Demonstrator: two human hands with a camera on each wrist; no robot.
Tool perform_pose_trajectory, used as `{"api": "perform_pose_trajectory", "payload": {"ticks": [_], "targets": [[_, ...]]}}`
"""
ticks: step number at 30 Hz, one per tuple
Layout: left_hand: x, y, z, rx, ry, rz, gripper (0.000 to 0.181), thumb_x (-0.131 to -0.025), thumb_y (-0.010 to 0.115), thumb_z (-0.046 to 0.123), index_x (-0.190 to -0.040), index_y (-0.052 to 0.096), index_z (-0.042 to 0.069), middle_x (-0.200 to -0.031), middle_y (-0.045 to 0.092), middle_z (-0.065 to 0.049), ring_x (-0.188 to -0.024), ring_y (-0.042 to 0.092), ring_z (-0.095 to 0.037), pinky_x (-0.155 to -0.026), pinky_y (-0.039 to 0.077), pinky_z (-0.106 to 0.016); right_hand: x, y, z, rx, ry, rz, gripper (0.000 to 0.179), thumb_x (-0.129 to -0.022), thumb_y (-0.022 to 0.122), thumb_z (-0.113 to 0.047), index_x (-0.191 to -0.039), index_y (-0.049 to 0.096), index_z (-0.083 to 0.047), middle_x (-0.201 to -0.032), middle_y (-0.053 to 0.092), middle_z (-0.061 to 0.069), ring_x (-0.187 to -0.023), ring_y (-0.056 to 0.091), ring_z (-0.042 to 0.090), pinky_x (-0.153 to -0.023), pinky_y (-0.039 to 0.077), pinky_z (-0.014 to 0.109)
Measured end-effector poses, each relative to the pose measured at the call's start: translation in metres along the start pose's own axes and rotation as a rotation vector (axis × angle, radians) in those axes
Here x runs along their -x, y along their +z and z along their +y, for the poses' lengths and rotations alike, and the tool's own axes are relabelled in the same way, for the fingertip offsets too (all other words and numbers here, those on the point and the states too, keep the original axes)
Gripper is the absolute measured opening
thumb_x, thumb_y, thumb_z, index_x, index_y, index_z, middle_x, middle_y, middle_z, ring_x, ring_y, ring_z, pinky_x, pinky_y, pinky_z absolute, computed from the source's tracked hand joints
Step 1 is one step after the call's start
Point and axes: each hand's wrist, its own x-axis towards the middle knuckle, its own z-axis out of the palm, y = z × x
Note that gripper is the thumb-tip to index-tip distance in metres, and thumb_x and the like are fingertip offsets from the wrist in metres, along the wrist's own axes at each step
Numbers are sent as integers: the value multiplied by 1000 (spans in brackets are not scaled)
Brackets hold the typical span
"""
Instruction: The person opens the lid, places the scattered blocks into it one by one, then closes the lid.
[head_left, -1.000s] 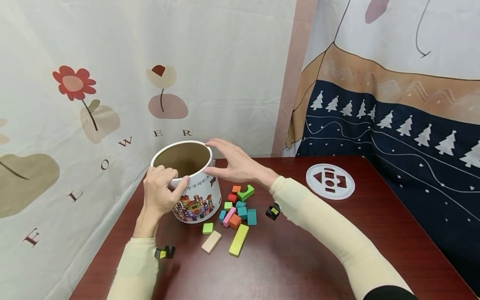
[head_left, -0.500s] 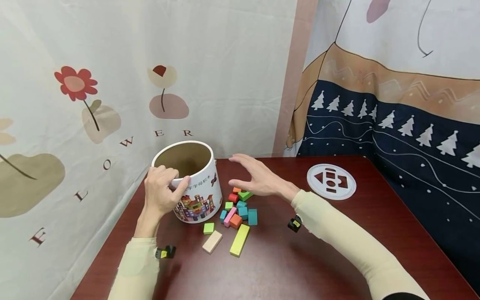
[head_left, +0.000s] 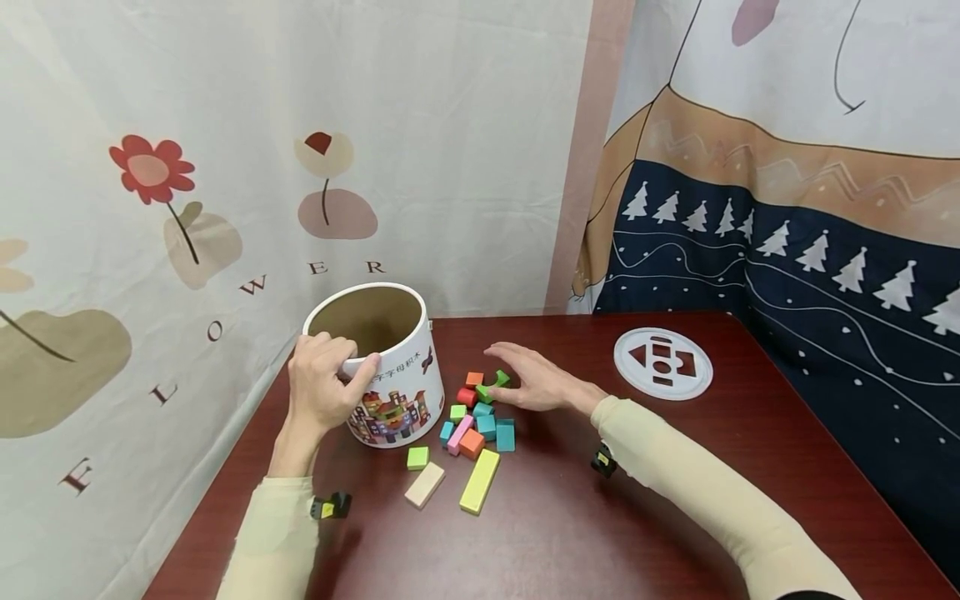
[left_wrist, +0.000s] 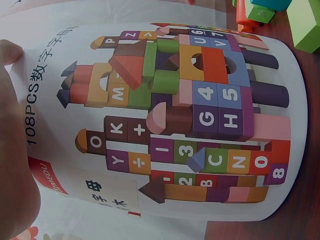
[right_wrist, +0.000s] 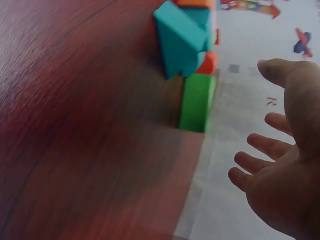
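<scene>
A white bucket point(head_left: 405, 379) printed with colourful building blocks stands upright at the left of the table. My left hand point(head_left: 318, 379) grips its near rim, fingers curled over the edge and thumb along the outside. In the left wrist view the bucket's printed wall point(left_wrist: 175, 120) fills most of the picture. My right hand point(head_left: 536, 379) hovers over the far side of the block pile with fingers spread and nothing held. Its thumb overlaps the green arch block point(head_left: 484, 393) in the head view. In the right wrist view the green block point(right_wrist: 196, 102) lies apart from the fingers.
Right of the bucket lie several loose blocks, among them a red cylinder point(head_left: 466, 397), an orange block point(head_left: 471, 443), a teal block point(head_left: 505, 435), a yellow bar point(head_left: 479, 482) and a beige block point(head_left: 424, 485). A white lid point(head_left: 697, 375) with shaped holes lies at the back right.
My right hand has left the bucket's rim, moving right and then down to the green arch block. My left hand keeps its grip on the rim, and the bucket stays in place.
</scene>
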Motion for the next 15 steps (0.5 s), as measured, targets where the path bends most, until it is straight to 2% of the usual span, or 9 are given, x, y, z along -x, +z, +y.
{"api": "perform_pose_trajectory", "payload": {"ticks": [6, 12, 15], "targets": [[0, 0, 0, 0, -1, 1, 46, -94, 63, 41, -64, 45, 11, -56, 43, -4, -59, 37, -25, -72, 33, -50, -5, 8, 12, 13, 42, -57, 81, -103, 78, -35, -171, 44, -9, -181, 42, 16, -169, 40, 39, -135, 36, 64], [0, 1, 0, 2, -5, -1, 46, -94, 63, 41, -64, 45, 11, -56, 43, -4, -59, 38, -26, -73, 33, -50, -9, 14, 19, 34, 30, -87, 74, -104, 78, -27, -169, 47, -8, -179, 44, 17, -167, 42, 40, -135, 38, 62], [0, 0, 0, 3, -11, -5, 46, -93, 63, 41, -64, 46, 11, -56, 44, -5, -59, 38, -26, -73, 33, -50, -11, 17, 20, 40, 17, -95, 66, -105, 78, -22, -164, 53, -8, -174, 51, 16, -162, 50, 37, -133, 42, 59]]}}
